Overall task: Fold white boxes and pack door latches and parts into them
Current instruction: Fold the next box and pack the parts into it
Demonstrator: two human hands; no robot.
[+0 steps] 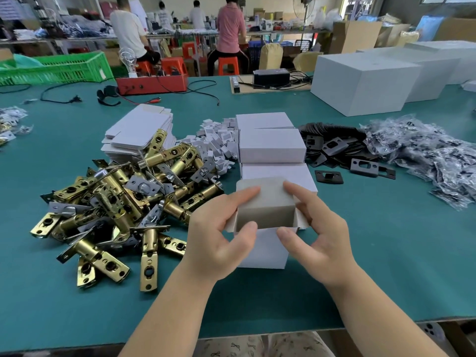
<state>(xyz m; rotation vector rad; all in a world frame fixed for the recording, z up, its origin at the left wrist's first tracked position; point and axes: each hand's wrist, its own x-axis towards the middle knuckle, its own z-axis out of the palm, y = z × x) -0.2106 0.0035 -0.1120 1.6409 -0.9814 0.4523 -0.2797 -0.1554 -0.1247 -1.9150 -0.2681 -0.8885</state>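
Latches (pixel 113 210), brass-coloured, lie heaped on the bench (pixel 386 266) just left of the left hand (pixel 219 238). Left hand grips the open white box (pixel 262 228) at its left wall, thumb on the near rim. Right hand (pixel 316 243) pinches the right wall likewise. Box stands between both hands, lid flap raised, interior apparently empty. Judgement: folding step nearly complete; next move calls for freeing one hand to fetch a latch. Black plates (pixel 340 150) lie beyond the right hand.
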